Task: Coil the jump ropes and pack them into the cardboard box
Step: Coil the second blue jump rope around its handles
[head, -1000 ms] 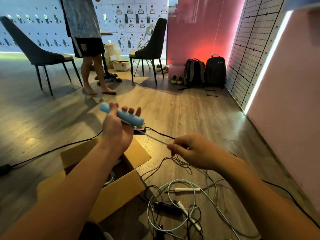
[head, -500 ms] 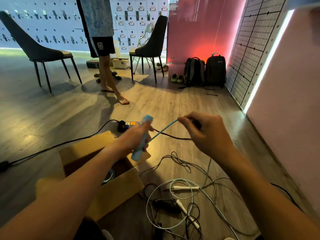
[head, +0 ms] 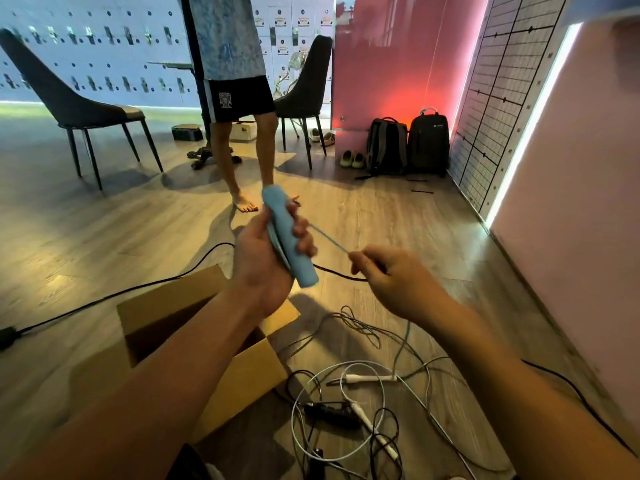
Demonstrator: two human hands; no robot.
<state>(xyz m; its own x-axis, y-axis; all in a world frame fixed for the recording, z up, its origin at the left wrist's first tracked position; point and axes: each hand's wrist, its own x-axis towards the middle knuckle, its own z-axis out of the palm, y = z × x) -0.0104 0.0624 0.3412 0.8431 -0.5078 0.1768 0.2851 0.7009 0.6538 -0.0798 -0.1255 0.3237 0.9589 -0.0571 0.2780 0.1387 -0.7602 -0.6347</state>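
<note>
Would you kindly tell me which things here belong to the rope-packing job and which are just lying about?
Job: blue handle gripped by left hand; blue cord pinched by right hand; box; floor ropes.
Lying about: chairs; backpacks; shoes; standing person.

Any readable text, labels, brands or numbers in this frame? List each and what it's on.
No text here can be read.
Crest on the standing person's black shorts: too small to read.
Logo on the right-hand black backpack: blurred.
Stickers on the white locker doors: blurred.
Brown cardboard box, light blue foam handle: no print shows.
</note>
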